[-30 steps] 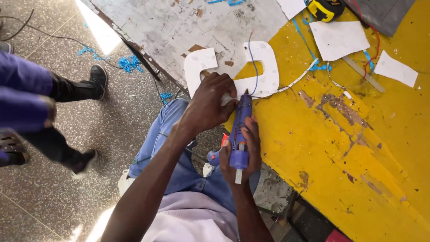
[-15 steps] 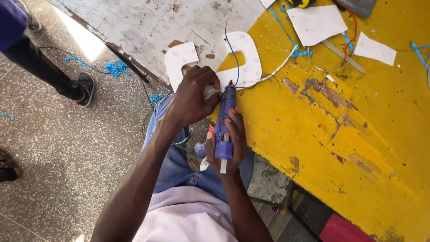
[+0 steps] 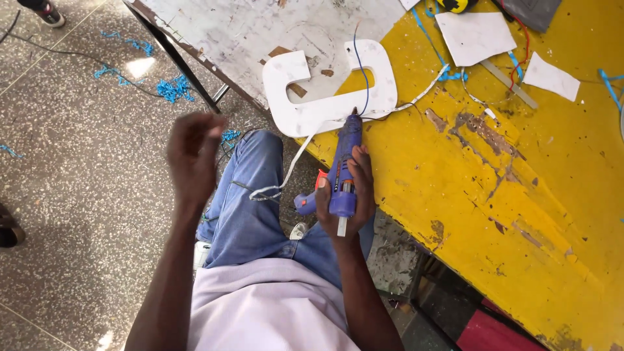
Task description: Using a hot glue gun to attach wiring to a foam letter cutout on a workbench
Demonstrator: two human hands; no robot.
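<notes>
Right hand: your right hand (image 3: 343, 195) is clenched around a purple glue gun (image 3: 344, 170), fingers (image 3: 361, 170) wrapped on its body.
Glue gun: its nozzle points away from you and touches the near edge of the white cut-out shape (image 3: 325, 88).
White shape: it lies flat on the table (image 3: 520, 162), partly on the yellow top and partly on a worn white board (image 3: 260, 26).
Left hand: your left hand (image 3: 194, 155) is raised over the floor (image 3: 78, 195), well apart from the table, blurred, fingers loosely curled and holding nothing.
Strip: a thin white strip (image 3: 292, 162) trails from the shape down across your jeans (image 3: 250, 201).
Nearby: white paper pieces (image 3: 474, 36) lie farther back.
</notes>
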